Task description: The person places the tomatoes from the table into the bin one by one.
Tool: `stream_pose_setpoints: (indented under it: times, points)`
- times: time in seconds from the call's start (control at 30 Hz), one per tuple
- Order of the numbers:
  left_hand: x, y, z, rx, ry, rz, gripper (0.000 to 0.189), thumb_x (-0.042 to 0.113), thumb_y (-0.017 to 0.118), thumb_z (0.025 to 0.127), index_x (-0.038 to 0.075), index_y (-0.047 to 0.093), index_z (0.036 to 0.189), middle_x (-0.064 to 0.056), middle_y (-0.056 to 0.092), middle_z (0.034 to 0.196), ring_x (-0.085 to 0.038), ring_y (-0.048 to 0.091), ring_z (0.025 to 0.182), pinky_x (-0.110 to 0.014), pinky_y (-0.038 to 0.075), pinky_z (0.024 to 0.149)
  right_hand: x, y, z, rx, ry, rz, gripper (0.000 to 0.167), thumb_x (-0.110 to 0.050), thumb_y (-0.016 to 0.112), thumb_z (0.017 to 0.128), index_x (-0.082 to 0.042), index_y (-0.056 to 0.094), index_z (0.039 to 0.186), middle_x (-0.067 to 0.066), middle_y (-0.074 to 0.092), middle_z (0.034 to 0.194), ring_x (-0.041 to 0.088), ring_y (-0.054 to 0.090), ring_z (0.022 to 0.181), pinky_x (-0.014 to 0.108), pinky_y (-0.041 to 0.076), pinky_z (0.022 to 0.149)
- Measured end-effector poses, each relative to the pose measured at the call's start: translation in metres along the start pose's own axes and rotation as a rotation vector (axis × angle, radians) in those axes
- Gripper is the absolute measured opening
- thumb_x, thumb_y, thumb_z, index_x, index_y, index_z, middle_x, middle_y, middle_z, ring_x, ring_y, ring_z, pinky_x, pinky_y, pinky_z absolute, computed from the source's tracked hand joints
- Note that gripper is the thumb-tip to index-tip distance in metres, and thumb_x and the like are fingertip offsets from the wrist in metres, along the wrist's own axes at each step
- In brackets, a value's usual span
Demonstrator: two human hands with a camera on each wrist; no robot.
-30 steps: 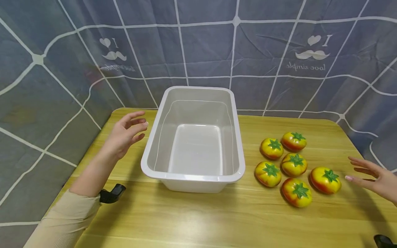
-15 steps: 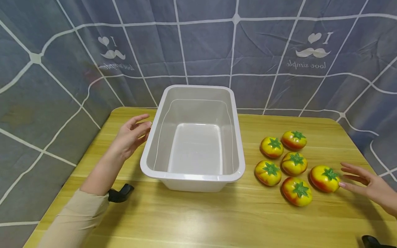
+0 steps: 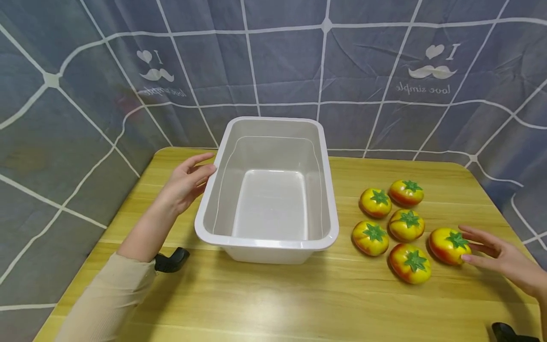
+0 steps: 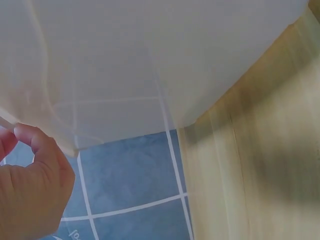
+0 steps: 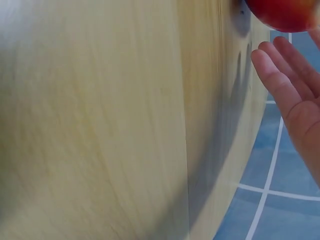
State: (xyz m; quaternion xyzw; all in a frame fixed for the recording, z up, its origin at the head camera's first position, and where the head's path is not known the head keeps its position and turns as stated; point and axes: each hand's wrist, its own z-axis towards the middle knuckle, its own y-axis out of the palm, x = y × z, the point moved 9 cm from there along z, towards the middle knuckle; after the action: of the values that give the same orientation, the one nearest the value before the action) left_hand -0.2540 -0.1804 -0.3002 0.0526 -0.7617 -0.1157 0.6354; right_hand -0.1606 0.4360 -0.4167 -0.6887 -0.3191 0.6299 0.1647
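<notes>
Left hand point(image 3: 183, 186) at tub point(image 3: 267, 244), right hand point(image 3: 504, 258) at fruit point(image 3: 445, 246)

Relaxed and part-spread, the left hand touches the tub's rim, toward the tabletop's point(image 3: 325, 297) far edge. The right hand, fingers parted, holds nothing beside the fruit nearest the tabletop's right edge; contact is unclear.

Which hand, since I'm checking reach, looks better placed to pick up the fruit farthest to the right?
Probably the right hand: it is right beside that fruit, with no other fruit between. The left hand is at the opposite side of the tub.
</notes>
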Motion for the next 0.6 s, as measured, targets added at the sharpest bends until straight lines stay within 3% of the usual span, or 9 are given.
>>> stream_pose_setpoints:
  times: [0.13,0.37,0.6]
  points:
    - [0.001,0.002,0.003,0.002,0.002,0.066,0.032,0.006,0.059,0.090,0.012,0.052,0.120,0.003,0.060,0.090,-0.007,0.061,0.075,-0.019,0.050,0.070,-0.001,0.002,0.001,-0.007,0.022,-0.004,0.064,-0.007,0.058,0.092,-0.019,0.028,0.147,-0.039,0.031,0.113,-0.021,0.039,0.093,0.016,0.048,0.067]
    - [0.005,0.002,0.005,0.073,0.019,0.295,0.053,0.015,0.060,0.090,0.004,0.042,0.138,0.000,0.052,0.096,-0.009,0.056,0.082,-0.020,0.049,0.074,-0.006,0.005,0.001,-0.019,-0.015,0.059,0.061,-0.001,0.056,0.091,-0.026,0.036,0.143,-0.040,0.036,0.115,-0.016,0.045,0.094,0.015,0.049,0.068]
    - [0.000,0.003,0.006,0.094,0.020,0.256,0.053,0.014,0.060,0.091,0.006,0.040,0.141,-0.002,0.052,0.097,-0.010,0.057,0.080,-0.019,0.052,0.068,0.004,-0.001,-0.001,0.026,0.036,0.038,0.059,-0.005,0.059,0.091,-0.038,0.039,0.137,-0.043,0.036,0.108,-0.018,0.043,0.090,0.013,0.047,0.065]
